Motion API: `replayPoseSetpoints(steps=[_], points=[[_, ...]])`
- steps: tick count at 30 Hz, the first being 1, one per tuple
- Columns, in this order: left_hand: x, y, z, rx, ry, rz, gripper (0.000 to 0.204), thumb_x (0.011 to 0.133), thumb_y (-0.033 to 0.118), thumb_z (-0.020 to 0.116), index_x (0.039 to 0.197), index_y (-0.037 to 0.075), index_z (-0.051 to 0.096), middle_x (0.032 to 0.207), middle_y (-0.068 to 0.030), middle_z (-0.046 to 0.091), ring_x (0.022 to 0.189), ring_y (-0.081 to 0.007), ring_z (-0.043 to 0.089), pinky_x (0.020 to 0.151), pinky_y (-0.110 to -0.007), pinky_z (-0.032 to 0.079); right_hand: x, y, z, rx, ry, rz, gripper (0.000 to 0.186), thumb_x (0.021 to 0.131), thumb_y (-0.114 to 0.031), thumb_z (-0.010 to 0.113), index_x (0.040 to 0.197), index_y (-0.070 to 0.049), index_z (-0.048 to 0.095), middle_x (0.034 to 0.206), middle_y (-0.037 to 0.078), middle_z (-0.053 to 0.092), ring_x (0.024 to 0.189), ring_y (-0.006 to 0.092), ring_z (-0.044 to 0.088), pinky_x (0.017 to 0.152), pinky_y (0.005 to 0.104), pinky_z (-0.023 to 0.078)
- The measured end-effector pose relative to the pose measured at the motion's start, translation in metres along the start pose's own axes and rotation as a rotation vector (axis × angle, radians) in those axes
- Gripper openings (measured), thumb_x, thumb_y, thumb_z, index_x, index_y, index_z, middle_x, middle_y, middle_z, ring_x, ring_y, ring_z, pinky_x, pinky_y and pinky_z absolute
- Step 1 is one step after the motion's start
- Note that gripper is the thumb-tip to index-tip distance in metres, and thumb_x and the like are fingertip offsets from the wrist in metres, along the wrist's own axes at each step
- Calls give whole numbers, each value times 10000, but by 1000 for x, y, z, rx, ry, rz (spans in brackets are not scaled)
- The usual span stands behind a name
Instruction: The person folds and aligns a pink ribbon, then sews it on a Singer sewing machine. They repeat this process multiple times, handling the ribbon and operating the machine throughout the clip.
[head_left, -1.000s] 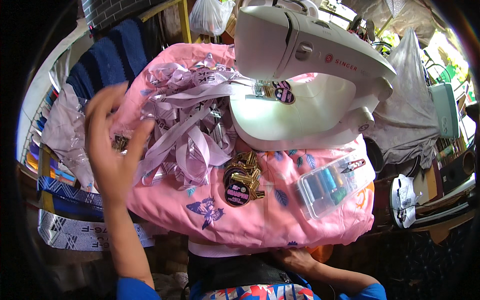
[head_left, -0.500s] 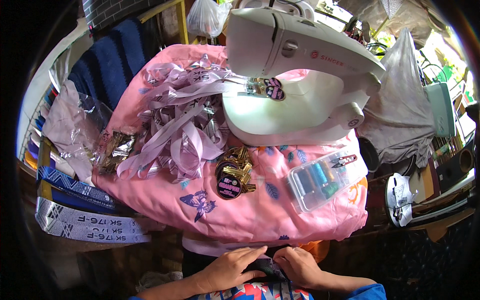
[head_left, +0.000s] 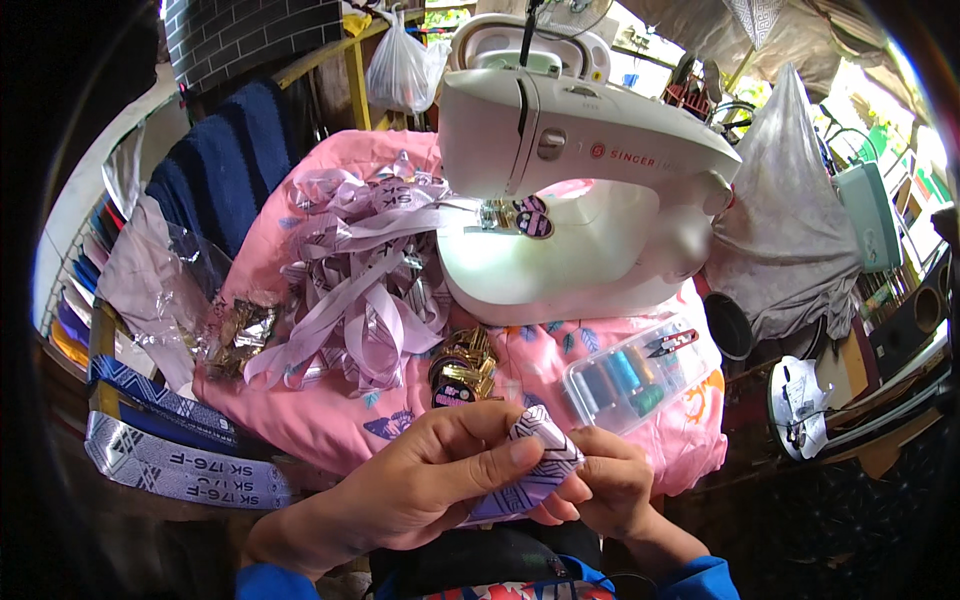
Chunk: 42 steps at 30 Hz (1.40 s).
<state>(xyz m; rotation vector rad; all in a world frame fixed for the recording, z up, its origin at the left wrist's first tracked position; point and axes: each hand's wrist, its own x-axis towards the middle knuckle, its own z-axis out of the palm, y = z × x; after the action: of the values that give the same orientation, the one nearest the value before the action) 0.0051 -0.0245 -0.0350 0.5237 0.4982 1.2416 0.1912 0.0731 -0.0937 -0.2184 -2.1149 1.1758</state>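
At the far left of the frame we see flat printed strips in blue, grey and white (head_left: 170, 455), running off into the dark rim where their ends are lost. Just right of them a crumpled clear plastic bag (head_left: 165, 290) lies over gold bits too small to make out. In the lower centre our left hand (head_left: 420, 490) pinches a folded lilac ribbon piece with a dark line pattern (head_left: 535, 460) between thumb and curled fingers. Our right hand (head_left: 605, 485) meets it from the other side, fingers pressed against the ribbon's underside and partly hidden behind it. Above lies a tangled heap of pale lilac ribbons (head_left: 365, 275) on pink floral cloth (head_left: 330, 410). Further right stands a white sewing machine (head_left: 580, 170), with a clear rectangular box of thread spools (head_left: 635, 375) below it. A white plastic sack (head_left: 400, 70) hangs at upper centre.
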Motion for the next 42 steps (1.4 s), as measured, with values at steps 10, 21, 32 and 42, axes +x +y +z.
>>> replayPoseSetpoints(steps=[10,21,32,42], points=[[-11,23,-13,485,67,-92,240,910,167,640,1070,1,576,890,-54,656,756,-85,631,631,-215,527,13,-5,-18,570,129,440,65,800,48,556,839,5,527,897,104,562,813,163,538,733,285,415],[-30,-67,-21,1212,-183,47,268,875,248,631,973,11,553,773,-182,596,723,-380,604,638,-415,481,25,-2,-87,442,-802,233,94,778,65,562,837,34,628,902,160,635,865,298,635,771,351,491],[-7,0,-3,408,211,317,328,959,209,536,1102,-79,602,1022,-237,655,946,-348,663,858,-476,543,23,7,16,169,-80,-107,587,633,-265,871,1080,27,627,1082,172,601,1006,302,596,844,364,467],[-6,21,9,323,240,507,325,948,155,539,1230,-5,571,1209,-219,593,1027,-344,633,865,-477,534,30,0,80,-1,233,-44,411,666,-184,839,979,-11,638,932,120,621,833,266,617,712,334,480]])
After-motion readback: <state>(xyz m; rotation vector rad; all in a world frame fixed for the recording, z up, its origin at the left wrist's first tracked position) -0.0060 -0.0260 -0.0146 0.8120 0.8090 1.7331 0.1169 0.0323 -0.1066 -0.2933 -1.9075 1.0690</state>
